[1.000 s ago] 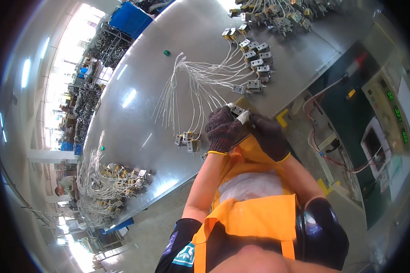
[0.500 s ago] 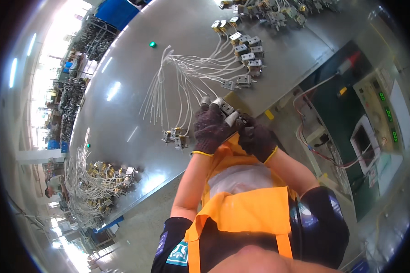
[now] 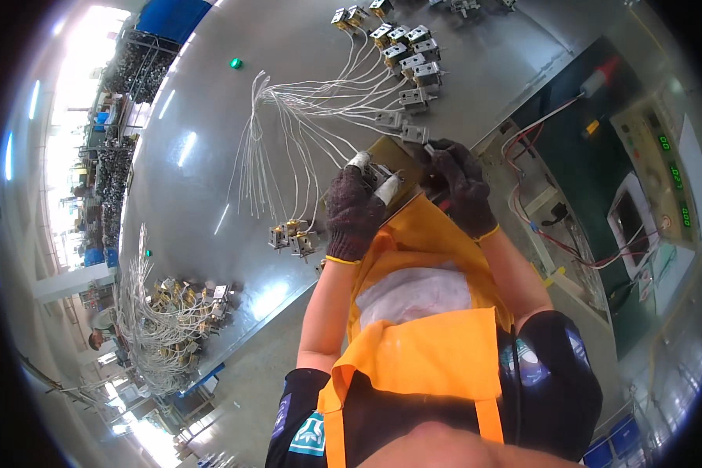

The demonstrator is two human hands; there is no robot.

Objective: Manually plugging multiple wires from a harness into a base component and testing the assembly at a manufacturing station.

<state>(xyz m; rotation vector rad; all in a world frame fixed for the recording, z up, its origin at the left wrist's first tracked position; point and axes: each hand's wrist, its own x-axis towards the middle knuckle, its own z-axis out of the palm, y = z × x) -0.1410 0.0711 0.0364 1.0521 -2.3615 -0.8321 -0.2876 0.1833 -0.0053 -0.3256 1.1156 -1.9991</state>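
Observation:
My left hand [image 3: 354,209], in a dark glove with white-wrapped fingertips, grips a small box-shaped metal part [image 3: 377,176] on a white wire, at the table's near edge. Under this part lies a flat brownish block [image 3: 385,151]. To its right, my gloved right hand [image 3: 462,186] is apart from the held part, fingers bent together; a small grey bit shows at its fingertips, too small to name. Just beyond them lies another metal part [image 3: 415,134] of the same kind. Its bundle of white wires [image 3: 277,95] fans out to several such parts.
The bundle covers part of the grey metal table [image 3: 203,195]. A heap of wired parts [image 3: 179,312] sits at the left near edge, and a green round piece [image 3: 235,63] lies farther off. On the right, a meter with green digits [image 3: 663,171] and red and white leads stand on a dark mat.
My right hand has drawn away from the held part, to the right and slightly farther off. My left hand still grips the part. The view has shifted slightly.

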